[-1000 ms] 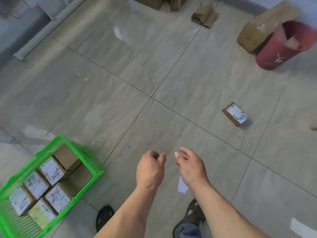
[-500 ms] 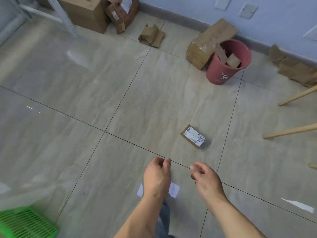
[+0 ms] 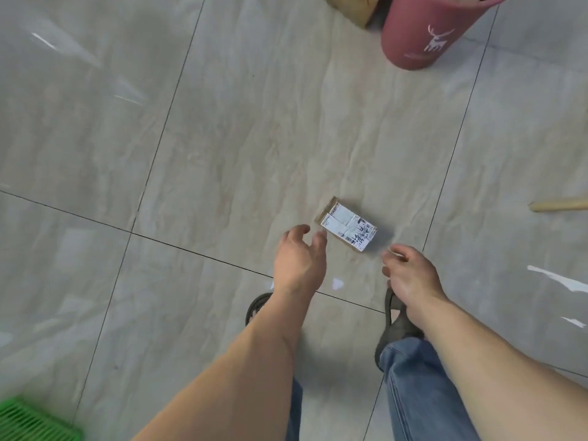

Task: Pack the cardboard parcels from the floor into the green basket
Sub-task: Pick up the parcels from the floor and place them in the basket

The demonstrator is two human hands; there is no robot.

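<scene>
A small cardboard parcel (image 3: 347,228) with a white shipping label lies flat on the tiled floor, just ahead of both hands. My left hand (image 3: 299,260) reaches toward its left end, fingers spread, fingertips a short way from the box and holding nothing. My right hand (image 3: 408,273) hovers below and right of the parcel, fingers loosely curled and empty. Only a corner of the green basket (image 3: 30,421) shows, at the bottom left edge.
A red waste bin (image 3: 426,33) with a white deer print stands at the top right, with a brown carton (image 3: 353,4) beside it. A wooden leg (image 3: 560,205) pokes in at the right edge. My feet in sandals (image 3: 394,326) stand just behind the parcel.
The view has moved away from the basket toward the parcel, which is now close. Both hands have stretched forward and down to either side of it, fingers opening.
</scene>
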